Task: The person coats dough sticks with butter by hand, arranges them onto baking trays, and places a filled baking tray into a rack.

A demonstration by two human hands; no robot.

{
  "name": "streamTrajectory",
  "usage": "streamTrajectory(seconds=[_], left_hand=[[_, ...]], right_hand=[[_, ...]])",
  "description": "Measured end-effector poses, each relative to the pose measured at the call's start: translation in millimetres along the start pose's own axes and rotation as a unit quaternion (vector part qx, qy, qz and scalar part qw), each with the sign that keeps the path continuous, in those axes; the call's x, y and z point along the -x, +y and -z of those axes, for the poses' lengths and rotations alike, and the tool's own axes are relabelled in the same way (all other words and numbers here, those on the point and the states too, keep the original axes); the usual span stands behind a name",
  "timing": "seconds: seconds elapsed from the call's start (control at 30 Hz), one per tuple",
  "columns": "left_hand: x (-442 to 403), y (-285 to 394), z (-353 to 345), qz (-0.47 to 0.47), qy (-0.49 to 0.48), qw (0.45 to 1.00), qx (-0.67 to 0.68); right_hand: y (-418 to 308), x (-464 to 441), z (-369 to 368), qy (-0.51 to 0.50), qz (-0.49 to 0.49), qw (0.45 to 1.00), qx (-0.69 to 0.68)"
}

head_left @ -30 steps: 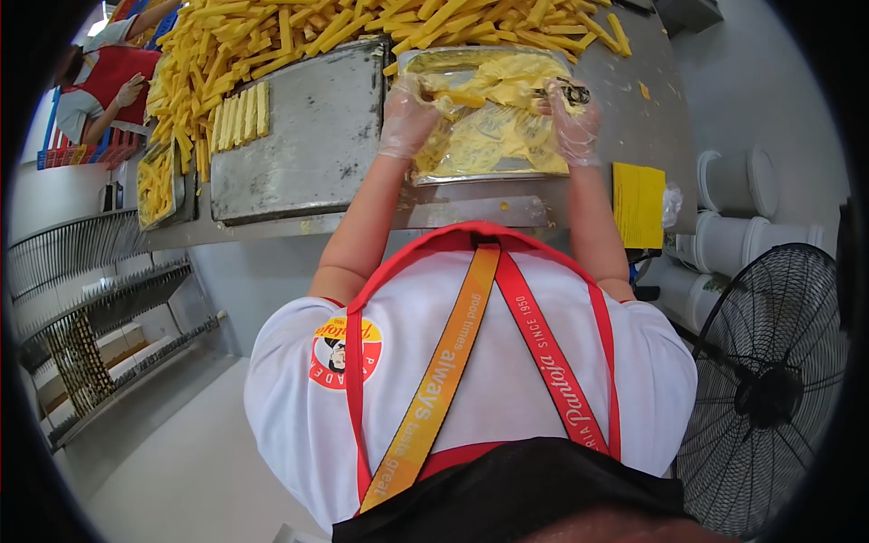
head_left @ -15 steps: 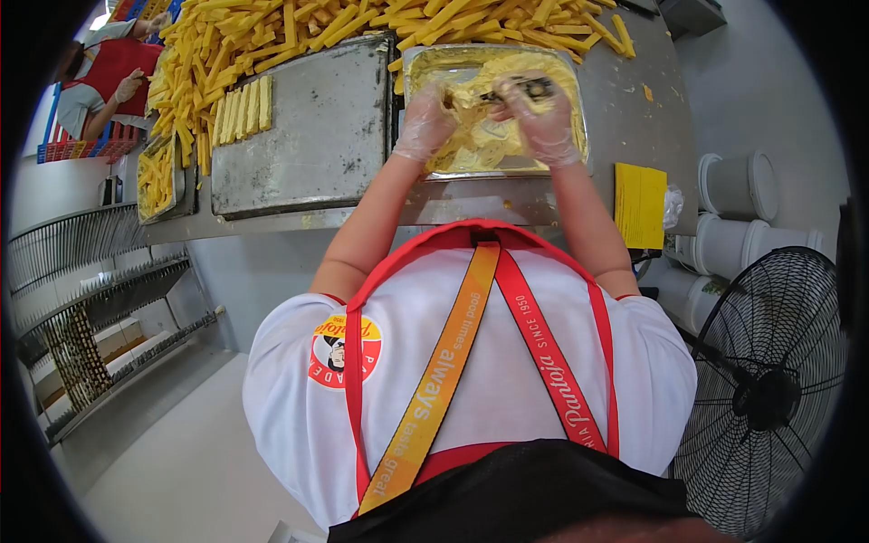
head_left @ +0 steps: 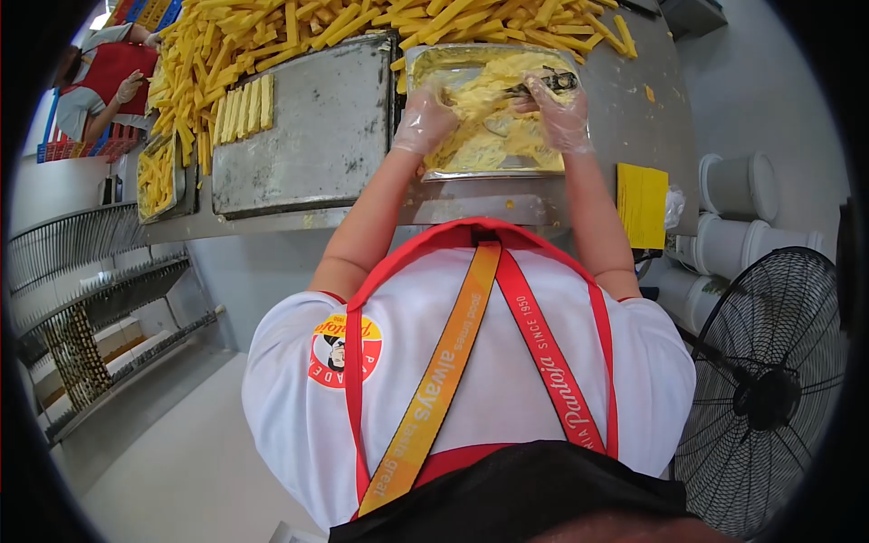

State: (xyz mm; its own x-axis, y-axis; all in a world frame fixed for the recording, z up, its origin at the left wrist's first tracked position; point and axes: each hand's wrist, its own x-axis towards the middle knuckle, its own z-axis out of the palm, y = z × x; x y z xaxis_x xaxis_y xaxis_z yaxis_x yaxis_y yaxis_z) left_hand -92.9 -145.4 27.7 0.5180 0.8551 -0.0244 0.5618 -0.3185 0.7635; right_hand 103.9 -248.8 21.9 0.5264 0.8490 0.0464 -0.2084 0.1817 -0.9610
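Note:
A rectangular metal pan [head_left: 507, 172] holds pale yellow cream [head_left: 520, 68], smeared over its floor and thicker at the far side. Inside a clear plastic glove, my right hand [head_left: 565, 118] is closed on a black-handled spatula [head_left: 559, 81], whose far end points left over the cream. My left hand [head_left: 427, 122], also gloved, is at the pan's left side with its fingers curled; what they hold, if anything, I cannot make out. To the left lies a dark metal baking tray [head_left: 312, 136], bearing a short row of cream-coated sticks [head_left: 244, 110] at its left end.
A large heap of yellow sticks [head_left: 262, 32] covers the table's far side. At the far left stands a co-worker in a red apron [head_left: 122, 68]. A yellow cloth [head_left: 641, 206] hangs at the table's right edge, near white buckets [head_left: 738, 185] and a black fan [head_left: 765, 398].
My right hand has shifted slightly right and down with the spatula, which now shows more sharply. My left hand has moved only a little, its fingers curling in more.

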Motion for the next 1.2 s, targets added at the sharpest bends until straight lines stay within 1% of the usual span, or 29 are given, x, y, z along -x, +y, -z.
streamTrajectory(seconds=[0.1, 0.2, 0.23, 0.33, 0.37, 0.4, 0.43, 0.5, 0.53, 0.57, 0.6, 0.63, 0.7, 0.73, 0.8, 0.83, 0.9, 0.93, 1.0, 1.03, 1.13, 1.17, 1.2], left_hand=[[-6.2, -7.0, -0.2, 0.031, -0.003, 0.999, -0.030], [-10.2, -16.8, -3.9, 0.021, -0.016, 0.999, -0.041], [-10.1, -14.3, -2.2, 0.035, -0.025, 0.998, -0.041], [-6.2, 0.0, 7.2, 0.070, -0.051, 0.995, -0.040], [-3.7, 3.6, 9.9, 0.077, -0.057, 0.995, -0.037], [-2.7, 5.4, 11.4, 0.083, -0.062, 0.994, -0.034], [-2.5, 2.4, 9.4, 0.065, -0.058, 0.996, -0.024], [-4.5, -8.4, 2.0, 0.029, -0.047, 0.998, -0.004], [-3.1, -13.9, -0.7, -0.057, -0.042, 0.997, -0.034], [-4.2, -17.9, -1.8, -0.144, -0.036, 0.987, -0.064], [-5.0, -22.6, -3.3, -0.230, -0.029, 0.968, -0.093], [-5.4, -29.4, -4.7, -0.278, -0.029, 0.956, -0.082], [-8.4, -44.6, -5.7, -0.375, -0.028, 0.925, -0.060], [-10.4, -51.7, -7.6, -0.384, -0.030, 0.920, -0.069], [-14.4, -60.3, -10.6, -0.403, -0.032, 0.910, -0.087], [-16.3, -61.2, -10.8, -0.398, -0.032, 0.913, -0.082], [-13.9, -57.4, -8.9, -0.385, -0.035, 0.919, -0.073], [-14.4, -54.6, -9.1, -0.358, -0.050, 0.929, -0.076], [-10.7, -39.1, -6.4, -0.300, -0.079, 0.947, -0.082], [-5.6, -32.4, -4.3, -0.262, -0.059, 0.960, -0.074], [-0.7, -35.5, 0.4, -0.188, -0.046, 0.980, -0.039], [3.4, -38.4, 6.8, -0.219, 0.012, 0.975, -0.032], [5.5, -37.8, 17.4, -0.199, 0.079, 0.977, -0.025]], right_hand=[[20.6, -14.8, 25.7, 0.057, 0.010, 0.989, 0.136], [13.3, 0.3, 10.1, 0.024, 0.056, 0.987, 0.148], [-10.5, 15.3, -14.4, 0.025, 0.008, 0.999, -0.048], [5.4, 12.5, -5.4, 0.025, 0.012, 0.998, -0.064], [22.8, 4.0, 10.5, 0.036, 0.040, 0.997, 0.053], [47.6, -9.6, 34.4, 0.046, 0.068, 0.982, 0.169], [60.3, -16.9, 47.0, 0.055, 0.095, 0.953, 0.283], [41.0, -15.9, 36.9, 0.058, 0.097, 0.961, 0.252], [28.6, -10.0, 28.3, 0.060, 0.093, 0.965, 0.236], [13.2, -7.1, 15.8, 0.056, 0.073, 0.988, 0.128], [-2.7, -3.9, 1.6, 0.051, 0.052, 0.997, 0.018], [-9.0, -0.8, -5.4, 0.047, 0.028, 0.994, -0.093], [-2.9, -6.7, 2.3, 0.062, -0.020, 0.998, -0.010], [0.5, -13.4, 8.2, 0.068, -0.041, 0.996, 0.032], [10.3, -29.3, 21.0, 0.095, -0.036, 0.984, 0.146], [15.6, -35.9, 25.6, 0.107, -0.033, 0.973, 0.202], [11.1, -30.9, 16.5, 0.077, -0.001, 0.990, 0.116], [8.0, -27.9, 12.0, 0.061, 0.015, 0.995, 0.072], [-9.0, -15.2, 0.3, 0.040, -0.015, 0.999, -0.021], [-12.8, -13.1, -7.2, 0.025, -0.031, 0.997, -0.069], [4.2, -25.6, 11.4, 0.042, -0.023, 0.990, 0.130], [10.8, -29.0, 23.5, 0.048, -0.038, 0.986, 0.154], [9.8, -30.6, 29.0, 0.054, -0.051, 0.981, 0.180]])
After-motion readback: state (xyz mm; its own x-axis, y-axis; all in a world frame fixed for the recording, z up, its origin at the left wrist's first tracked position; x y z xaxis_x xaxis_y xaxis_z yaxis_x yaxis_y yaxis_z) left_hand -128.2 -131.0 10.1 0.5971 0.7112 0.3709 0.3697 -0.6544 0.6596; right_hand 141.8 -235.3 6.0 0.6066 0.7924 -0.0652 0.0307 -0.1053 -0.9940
